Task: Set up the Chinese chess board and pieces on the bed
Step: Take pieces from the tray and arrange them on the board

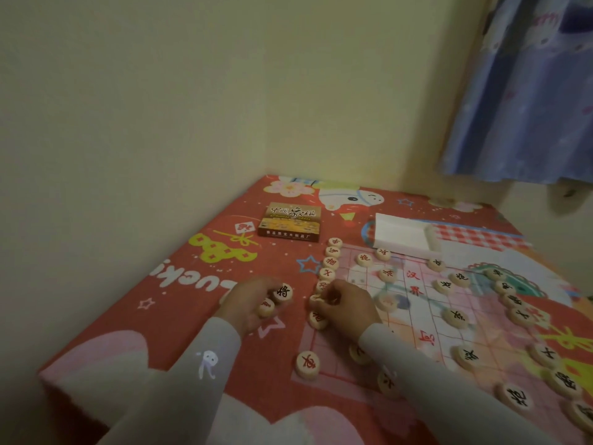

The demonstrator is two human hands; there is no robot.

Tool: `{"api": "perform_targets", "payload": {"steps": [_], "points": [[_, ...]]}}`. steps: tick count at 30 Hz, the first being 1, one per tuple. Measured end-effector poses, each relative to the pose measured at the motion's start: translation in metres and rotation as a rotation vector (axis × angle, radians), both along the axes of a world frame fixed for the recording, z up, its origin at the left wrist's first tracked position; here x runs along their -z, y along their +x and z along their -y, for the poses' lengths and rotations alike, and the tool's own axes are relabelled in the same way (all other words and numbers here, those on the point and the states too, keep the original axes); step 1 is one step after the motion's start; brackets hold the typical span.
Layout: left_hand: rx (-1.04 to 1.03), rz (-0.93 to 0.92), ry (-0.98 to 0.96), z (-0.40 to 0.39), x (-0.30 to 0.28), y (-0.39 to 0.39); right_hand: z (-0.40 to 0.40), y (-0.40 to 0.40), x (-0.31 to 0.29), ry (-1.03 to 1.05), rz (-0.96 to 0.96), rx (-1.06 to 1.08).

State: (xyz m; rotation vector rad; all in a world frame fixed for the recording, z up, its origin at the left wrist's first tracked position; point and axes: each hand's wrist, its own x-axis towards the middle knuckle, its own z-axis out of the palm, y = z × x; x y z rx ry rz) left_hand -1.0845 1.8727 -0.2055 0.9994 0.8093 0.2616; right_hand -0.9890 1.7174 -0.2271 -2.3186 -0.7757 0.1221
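A thin translucent chess board sheet lies on the red patterned bed cover. Round wooden pieces stand on it: red-lettered ones in a column along its left edge, black-lettered ones along the right. My left hand holds two pieces off the board's left, a black-lettered piece and a red-lettered piece. My right hand pinches a red piece in the left column. A red piece stands at the near left corner.
The chess set's brown box lies behind the board near the wall. A white open tray sits at the board's far edge. The cream wall borders the bed on the left and back. A blue curtain hangs at right.
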Motion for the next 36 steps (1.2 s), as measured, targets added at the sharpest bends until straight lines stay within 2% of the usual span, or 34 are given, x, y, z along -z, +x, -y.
{"api": "perform_targets", "payload": {"steps": [5,8,11,15,20,23,29,36], "points": [[0.017,-0.011,-0.005,-0.003,0.001,0.0,-0.001,-0.004,-0.004,0.007,0.018,-0.021],[0.022,-0.006,-0.021,-0.001,0.0,0.0,0.0,-0.007,-0.011,0.078,0.054,-0.059],[0.122,-0.015,-0.026,0.007,-0.004,0.001,-0.001,-0.014,-0.017,0.142,0.063,-0.157],[0.279,-0.075,0.084,0.022,-0.012,0.001,-0.003,-0.024,-0.024,0.143,0.028,-0.298],[0.323,0.039,-0.008,0.036,-0.021,-0.003,0.005,-0.026,-0.027,0.182,0.031,-0.277],[0.276,0.034,-0.052,0.036,-0.02,-0.001,0.013,-0.028,-0.031,0.225,0.043,-0.271],[0.159,-0.048,0.04,0.039,-0.018,0.006,0.019,-0.034,-0.035,0.2,0.133,-0.377],[0.144,0.058,-0.026,0.05,-0.021,0.01,0.015,-0.041,-0.039,0.208,0.113,-0.423]]}}
